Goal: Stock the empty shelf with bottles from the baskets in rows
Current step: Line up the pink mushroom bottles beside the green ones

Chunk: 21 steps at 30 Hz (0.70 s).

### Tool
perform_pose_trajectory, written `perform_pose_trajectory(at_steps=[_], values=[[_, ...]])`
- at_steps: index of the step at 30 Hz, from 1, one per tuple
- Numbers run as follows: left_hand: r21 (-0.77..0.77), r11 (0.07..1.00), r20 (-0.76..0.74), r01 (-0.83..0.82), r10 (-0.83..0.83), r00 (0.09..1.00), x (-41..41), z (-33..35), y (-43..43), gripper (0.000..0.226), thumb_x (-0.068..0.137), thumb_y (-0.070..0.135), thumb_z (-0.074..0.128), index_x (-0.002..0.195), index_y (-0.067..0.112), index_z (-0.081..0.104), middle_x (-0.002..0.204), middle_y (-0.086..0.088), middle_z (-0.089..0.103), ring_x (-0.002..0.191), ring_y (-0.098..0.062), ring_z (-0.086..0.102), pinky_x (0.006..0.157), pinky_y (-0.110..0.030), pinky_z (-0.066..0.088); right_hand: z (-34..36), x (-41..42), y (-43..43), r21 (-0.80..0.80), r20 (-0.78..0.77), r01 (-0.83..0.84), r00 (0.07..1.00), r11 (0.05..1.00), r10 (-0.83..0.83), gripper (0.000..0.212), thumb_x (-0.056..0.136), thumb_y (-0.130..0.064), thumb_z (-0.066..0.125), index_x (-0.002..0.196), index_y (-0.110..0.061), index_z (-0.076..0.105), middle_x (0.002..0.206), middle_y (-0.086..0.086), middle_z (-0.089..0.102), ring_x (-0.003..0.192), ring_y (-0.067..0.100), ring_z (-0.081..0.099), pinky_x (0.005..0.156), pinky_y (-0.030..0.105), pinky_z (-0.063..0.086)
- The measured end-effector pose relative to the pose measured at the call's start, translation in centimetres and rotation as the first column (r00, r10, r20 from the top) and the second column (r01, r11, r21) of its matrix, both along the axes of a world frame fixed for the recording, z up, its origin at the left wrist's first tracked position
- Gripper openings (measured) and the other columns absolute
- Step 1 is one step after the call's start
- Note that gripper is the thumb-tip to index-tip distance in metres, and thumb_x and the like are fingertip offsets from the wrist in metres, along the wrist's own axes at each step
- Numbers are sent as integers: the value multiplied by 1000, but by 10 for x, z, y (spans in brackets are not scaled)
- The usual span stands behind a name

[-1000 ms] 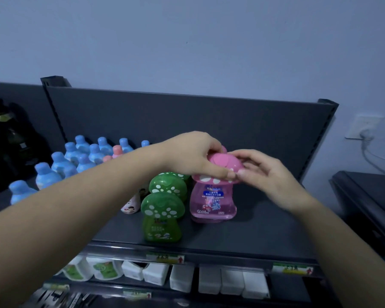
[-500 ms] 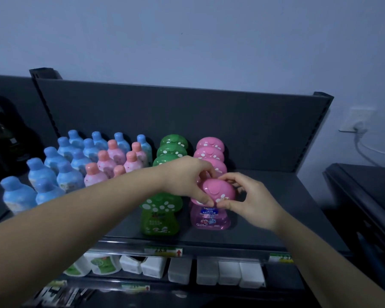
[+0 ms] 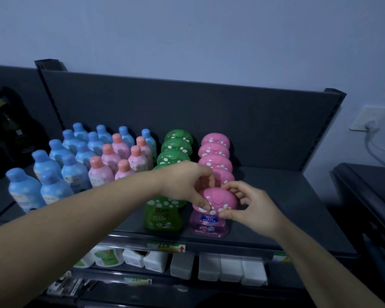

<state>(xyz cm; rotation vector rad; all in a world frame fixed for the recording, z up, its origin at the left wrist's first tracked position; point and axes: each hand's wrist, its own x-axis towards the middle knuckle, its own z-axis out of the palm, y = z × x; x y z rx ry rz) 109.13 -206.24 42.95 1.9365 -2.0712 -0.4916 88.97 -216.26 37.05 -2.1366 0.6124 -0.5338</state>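
Pink bottle (image 3: pixel 209 221) stands upright on the dark shelf (image 3: pixel 298 207) near its front edge, at 6 o'clock of the pink row (image 3: pixel 215 150), with a green bottle (image 3: pixel 162 218) just beside it at 9 o'clock. The left hand (image 3: pixel 182 181) curls over its spotted cap (image 3: pixel 218 197) from 10 o'clock, thumb on the cap's front. The right hand (image 3: pixel 253 210) pinches the cap's rim at 3 o'clock between thumb and forefinger.

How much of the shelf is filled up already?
Done: rows of blue bottles, small pink bottles, green mushroom bottles and pink mushroom bottles stand. In hand: left hand and right hand pinch the cap of the front pink bottle. Left: the shelf's right side is bare.
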Motion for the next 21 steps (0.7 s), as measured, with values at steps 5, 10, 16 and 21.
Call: perform_pose_trajectory(at_steps=[5,10,16,21], values=[[33,999,-43,8,-6,999,5,2,4,50,71,37,86,112,21,61,102,5,66,84,-10,62,76,-28,51,-2,4,-1,-19,-5,-30,1000,999,30,57,62,-24,93,107,-40,63,105,-15,65,99,0,62,84,19,52],[23,1000,-40,8,-7,999,4,0,2,49,72,35,85,112,22,61,102,4,66,85,-11,62,77,-30,51,-4,3,-1,-87,-19,-39,999,995,38,58,65,-28,91,112,-39,59,110,-19,62,103,-5,59,85,14,49],[12,1000,-38,-6,6,999,3,-5,0,50,71,40,85,112,25,60,101,5,66,86,-12,62,76,-30,50,0,0,-5,-100,-27,-60,998,993,57,57,65,-27,91,110,-42,59,109,-17,62,101,-4,60,83,13,49],[4,1000,-40,-5,5,999,1,-7,1,51,72,40,84,114,25,59,101,6,65,87,-12,60,75,-24,49,-1,-1,-8,-107,-40,-60,998,992,56,58,64,-27,92,111,-40,60,110,-17,62,103,-4,59,85,14,49]])
